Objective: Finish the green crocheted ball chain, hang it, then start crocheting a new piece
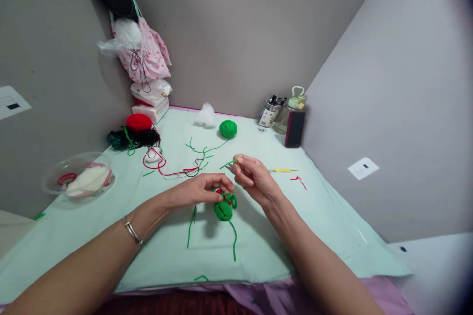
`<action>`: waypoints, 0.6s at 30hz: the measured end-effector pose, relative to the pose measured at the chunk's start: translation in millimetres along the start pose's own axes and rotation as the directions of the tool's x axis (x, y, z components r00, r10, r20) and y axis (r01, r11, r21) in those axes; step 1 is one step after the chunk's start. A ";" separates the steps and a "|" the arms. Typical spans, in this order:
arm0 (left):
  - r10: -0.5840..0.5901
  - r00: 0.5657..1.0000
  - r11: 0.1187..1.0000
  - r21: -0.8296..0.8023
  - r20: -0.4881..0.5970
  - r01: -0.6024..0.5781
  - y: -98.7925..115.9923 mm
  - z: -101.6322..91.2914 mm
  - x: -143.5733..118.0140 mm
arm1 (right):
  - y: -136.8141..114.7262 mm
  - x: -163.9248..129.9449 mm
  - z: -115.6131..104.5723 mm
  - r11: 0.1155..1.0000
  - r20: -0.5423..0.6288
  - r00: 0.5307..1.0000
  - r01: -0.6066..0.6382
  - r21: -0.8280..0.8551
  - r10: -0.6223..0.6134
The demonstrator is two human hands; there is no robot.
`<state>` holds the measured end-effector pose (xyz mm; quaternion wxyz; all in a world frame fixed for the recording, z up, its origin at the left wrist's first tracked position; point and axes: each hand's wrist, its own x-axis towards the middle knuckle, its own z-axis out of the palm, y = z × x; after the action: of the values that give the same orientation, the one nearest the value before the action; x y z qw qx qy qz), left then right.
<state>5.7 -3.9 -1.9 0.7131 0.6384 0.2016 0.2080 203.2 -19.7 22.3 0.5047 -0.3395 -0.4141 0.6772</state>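
My left hand (214, 188) is closed around a small crocheted piece (223, 210), mostly green with some red parts, held above the table. Green yarn tails hang from this piece; the fingers hide part of it. To the right and a little higher, my right hand (253, 177) pinches a strand of green yarn (229, 164) between thumb and fingertips. A grey metal tip (229, 169) shows beside those fingers; whether the hand holds it or it lies behind, I cannot tell. A yellow-handled crochet hook (283, 171) lies on the table just beyond my right hand.
A green yarn ball (228, 129) and white stuffing (205, 115) lie at the back. Red yarn (139, 122), dark yarn (121, 139) and a clear bowl (107, 162) are on the left. A bottle (283, 120), a can of pens (269, 114) and a phone (294, 129) stand back right.
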 end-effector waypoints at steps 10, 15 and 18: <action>0.067 0.998 0.991 -0.114 -0.012 -0.068 -6.7 10.4 0.5 | 9.6 5.9 -2.7 0.999 -0.025 0.999 -0.040 0.025 0.041; 0.056 0.998 0.989 -0.138 0.006 -0.054 -3.4 12.8 -0.3 | 5.9 6.0 -4.1 0.998 -0.045 0.998 -0.051 0.025 0.052; 0.032 0.999 0.987 -0.155 -0.024 -0.035 -1.4 14.3 -1.0 | 4.5 5.3 -4.2 0.999 -0.056 0.997 -0.041 0.027 0.043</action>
<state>12.9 -16.4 -1.7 0.7550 0.5818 0.1814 0.2420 203.7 -14.2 16.2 0.5062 -0.3609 -0.3837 0.6828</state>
